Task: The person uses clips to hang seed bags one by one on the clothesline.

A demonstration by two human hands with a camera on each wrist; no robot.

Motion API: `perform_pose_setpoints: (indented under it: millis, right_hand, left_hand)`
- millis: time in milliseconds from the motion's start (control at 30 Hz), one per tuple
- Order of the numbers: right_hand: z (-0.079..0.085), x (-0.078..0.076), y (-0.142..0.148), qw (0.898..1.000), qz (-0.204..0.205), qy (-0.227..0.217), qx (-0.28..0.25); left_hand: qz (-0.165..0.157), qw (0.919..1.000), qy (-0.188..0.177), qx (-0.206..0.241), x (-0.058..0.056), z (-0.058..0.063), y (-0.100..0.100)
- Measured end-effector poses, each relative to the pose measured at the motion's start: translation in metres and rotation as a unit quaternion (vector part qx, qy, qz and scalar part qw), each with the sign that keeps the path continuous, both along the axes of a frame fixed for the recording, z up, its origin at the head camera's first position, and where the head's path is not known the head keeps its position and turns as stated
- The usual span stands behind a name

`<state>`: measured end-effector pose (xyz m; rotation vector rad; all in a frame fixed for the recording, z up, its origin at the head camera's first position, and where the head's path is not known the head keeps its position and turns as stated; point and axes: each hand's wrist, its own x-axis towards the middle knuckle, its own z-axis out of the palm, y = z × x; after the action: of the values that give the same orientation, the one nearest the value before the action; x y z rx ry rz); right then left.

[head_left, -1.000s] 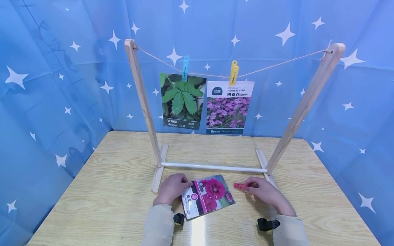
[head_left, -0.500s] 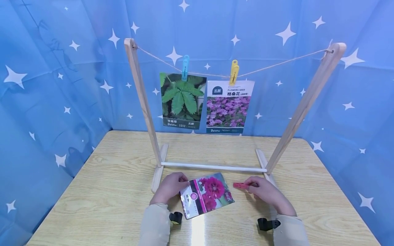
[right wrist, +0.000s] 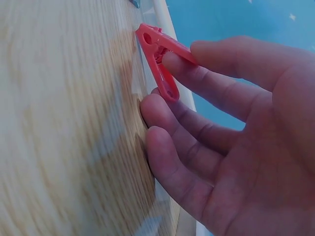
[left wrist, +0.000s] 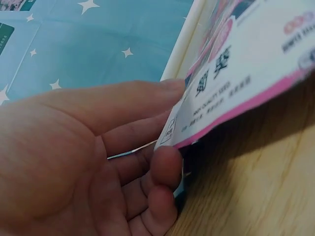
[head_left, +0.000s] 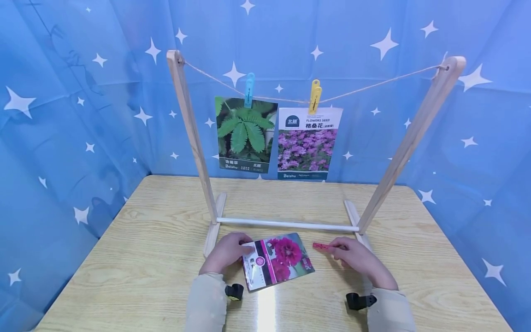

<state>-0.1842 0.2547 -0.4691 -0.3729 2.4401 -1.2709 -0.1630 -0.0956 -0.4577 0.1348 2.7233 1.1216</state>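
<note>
A seed packet (head_left: 278, 260) with magenta flowers is pinched at its left edge by my left hand (head_left: 227, 252). In the left wrist view the packet's white end (left wrist: 216, 93) lies between the thumb and fingers, tilted up from the wood. To the right, my right hand (head_left: 360, 259) holds a red clothespin (head_left: 321, 246), its tip pointing left toward the packet. The right wrist view shows the clothespin (right wrist: 160, 59) by the thumb and index finger, with the other fingers curled close to the tabletop.
A wooden stand has a left post (head_left: 191, 138), a right post (head_left: 408, 147) and a white crossbar (head_left: 286, 224). From its string (head_left: 377, 85) hang a green-leaf packet (head_left: 245, 136) under a blue clothespin (head_left: 249, 90) and a purple-flower packet (head_left: 308, 150) under a yellow clothespin (head_left: 315, 97).
The left hand has shifted slightly left with the magenta-flower packet. The right hand has barely moved, and the red clothespin has shifted a little left and up in the view.
</note>
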Motion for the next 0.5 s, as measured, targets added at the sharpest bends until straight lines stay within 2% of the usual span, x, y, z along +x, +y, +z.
perform_pose_setpoints:
  millis: [233, 500]
  right_hand:
    - [0.0011, 0.0004, -0.0028, 1.0, -0.007, 0.004, 0.002]
    - [0.0032, 0.0012, -0.0097, 0.997, -0.07, -0.027, -0.015]
  left_hand:
    - [-0.003, 1.0, -0.003, 0.0, 0.0007, 0.0013, -0.0006]
    - [-0.005, 1.0, -0.002, 0.0, -0.0003, -0.0013, -0.0012]
